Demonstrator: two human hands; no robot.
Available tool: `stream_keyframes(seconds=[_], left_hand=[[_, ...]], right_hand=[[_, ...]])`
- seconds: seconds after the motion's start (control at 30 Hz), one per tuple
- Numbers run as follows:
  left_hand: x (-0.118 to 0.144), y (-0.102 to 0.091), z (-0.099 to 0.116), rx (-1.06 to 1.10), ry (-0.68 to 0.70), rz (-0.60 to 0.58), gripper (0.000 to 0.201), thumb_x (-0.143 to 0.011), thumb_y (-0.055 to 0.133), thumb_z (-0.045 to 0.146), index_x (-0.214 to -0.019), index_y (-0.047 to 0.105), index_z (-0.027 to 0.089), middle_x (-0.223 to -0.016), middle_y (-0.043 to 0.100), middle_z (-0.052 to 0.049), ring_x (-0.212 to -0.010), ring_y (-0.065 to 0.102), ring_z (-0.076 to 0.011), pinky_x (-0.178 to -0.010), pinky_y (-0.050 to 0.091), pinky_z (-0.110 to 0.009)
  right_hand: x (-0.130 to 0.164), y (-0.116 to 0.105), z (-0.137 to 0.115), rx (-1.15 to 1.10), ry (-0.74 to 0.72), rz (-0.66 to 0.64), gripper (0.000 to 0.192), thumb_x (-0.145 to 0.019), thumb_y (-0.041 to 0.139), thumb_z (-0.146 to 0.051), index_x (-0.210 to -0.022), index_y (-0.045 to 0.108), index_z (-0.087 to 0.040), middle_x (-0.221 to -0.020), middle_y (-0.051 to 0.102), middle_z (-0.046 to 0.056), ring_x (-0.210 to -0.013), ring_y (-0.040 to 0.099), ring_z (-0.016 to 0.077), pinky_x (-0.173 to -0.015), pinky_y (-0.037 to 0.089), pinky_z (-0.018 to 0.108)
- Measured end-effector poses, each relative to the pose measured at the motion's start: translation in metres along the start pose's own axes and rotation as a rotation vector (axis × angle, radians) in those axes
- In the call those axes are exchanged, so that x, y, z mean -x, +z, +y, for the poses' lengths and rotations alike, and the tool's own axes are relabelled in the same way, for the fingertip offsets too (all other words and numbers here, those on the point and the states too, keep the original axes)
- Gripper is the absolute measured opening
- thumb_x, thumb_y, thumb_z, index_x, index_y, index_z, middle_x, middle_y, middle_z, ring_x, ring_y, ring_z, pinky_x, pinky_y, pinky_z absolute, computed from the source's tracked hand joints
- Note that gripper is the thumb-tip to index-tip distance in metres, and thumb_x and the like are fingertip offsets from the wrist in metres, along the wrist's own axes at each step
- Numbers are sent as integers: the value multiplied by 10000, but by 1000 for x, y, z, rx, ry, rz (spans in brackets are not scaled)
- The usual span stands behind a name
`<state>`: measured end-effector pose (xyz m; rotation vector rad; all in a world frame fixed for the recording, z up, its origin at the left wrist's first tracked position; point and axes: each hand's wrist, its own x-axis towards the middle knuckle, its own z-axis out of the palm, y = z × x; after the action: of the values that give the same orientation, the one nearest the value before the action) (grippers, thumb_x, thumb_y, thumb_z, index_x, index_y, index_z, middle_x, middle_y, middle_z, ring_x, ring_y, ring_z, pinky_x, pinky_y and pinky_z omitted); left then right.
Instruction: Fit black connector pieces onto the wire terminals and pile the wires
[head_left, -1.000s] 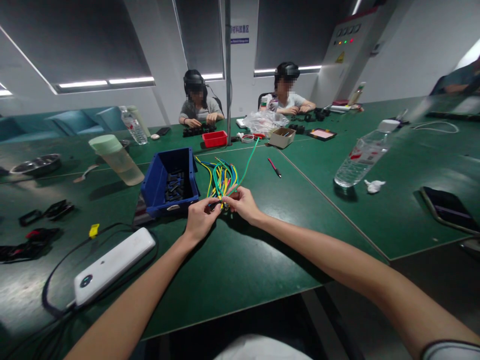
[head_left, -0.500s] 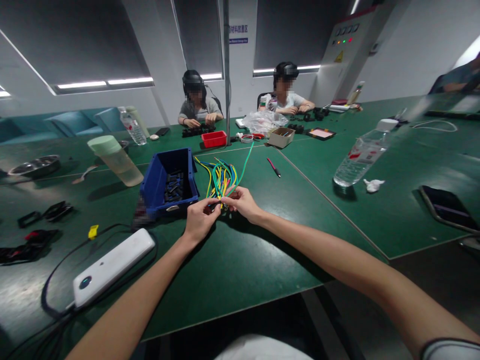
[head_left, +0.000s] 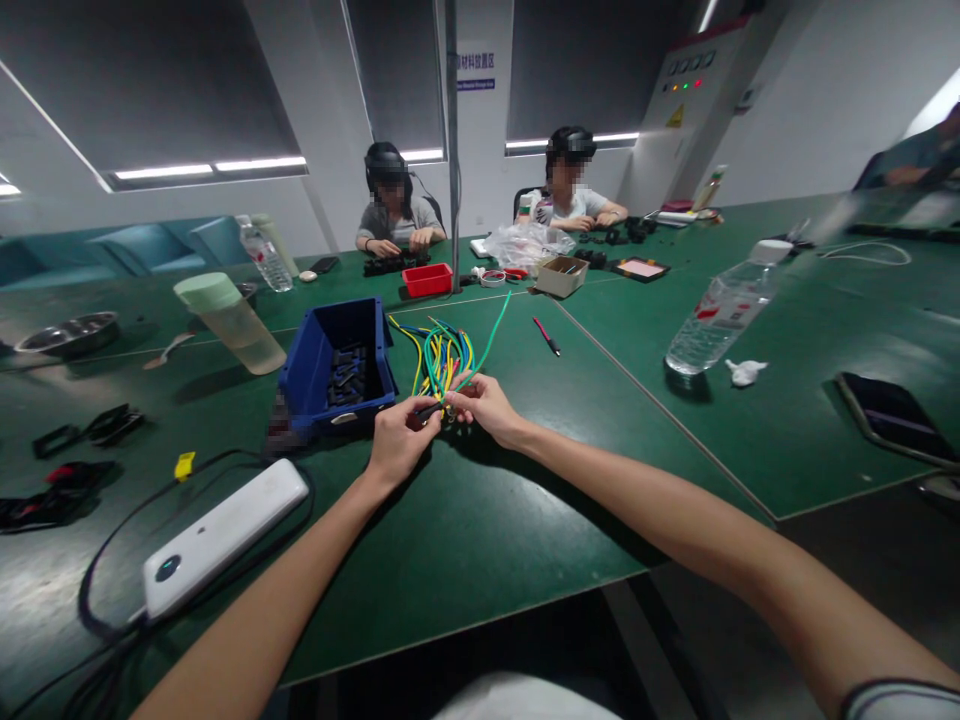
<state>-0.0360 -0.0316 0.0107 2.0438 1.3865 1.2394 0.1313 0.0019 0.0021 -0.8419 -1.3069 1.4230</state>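
My left hand [head_left: 401,435] is closed, its thumb and fingers pinching a small black sleeve-like piece [head_left: 429,411]. Right beside it, my right hand [head_left: 484,408] is closed on a green wire [head_left: 491,343], whose free end sticks up and away. The fingertips of both hands nearly meet, and the exact join between wire and black piece is too small to make out. Behind the hands lies a bundle of yellow, green and blue wires [head_left: 420,355]. Left of the bundle is a blue bin [head_left: 296,365] with many small black pieces [head_left: 347,375] in it.
A white phone-like device [head_left: 225,535] with cables lies front left. Around the green table [head_left: 480,560] are a green-lidded bottle [head_left: 232,325], a water bottle [head_left: 724,315], a pen [head_left: 547,335], a phone [head_left: 896,415] and a red tray [head_left: 427,280]. Two people sit opposite.
The green wire's free end has shifted slightly to the right and down. More of the black piece shows between my left fingers. Both hands stay in nearly the same place.
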Motion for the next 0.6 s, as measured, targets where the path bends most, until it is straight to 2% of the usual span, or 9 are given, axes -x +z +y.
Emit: stream_keyframes(seconds=[0.27, 0.6], left_hand=[[0, 3, -1, 60, -16, -26, 234, -776, 605, 319, -927, 669, 152, -690, 660, -13, -492, 515, -93, -473, 409, -196], [2, -1, 2, 85, -5, -74, 248, -790, 549, 229, -998, 653, 143, -631, 646, -15, -491, 563, -120, -499, 450, -221]], right_hand=[[-1, 0, 0, -32, 15, 20, 365, -628, 752, -426, -815, 552, -185, -584, 583, -45, -438, 493, 78, -414, 366, 198], [-2, 0, 4, -5, -6, 33, 323, -665, 726, -425, -793, 562, -178, -584, 589, -38, -427, 488, 72, -400, 348, 190]])
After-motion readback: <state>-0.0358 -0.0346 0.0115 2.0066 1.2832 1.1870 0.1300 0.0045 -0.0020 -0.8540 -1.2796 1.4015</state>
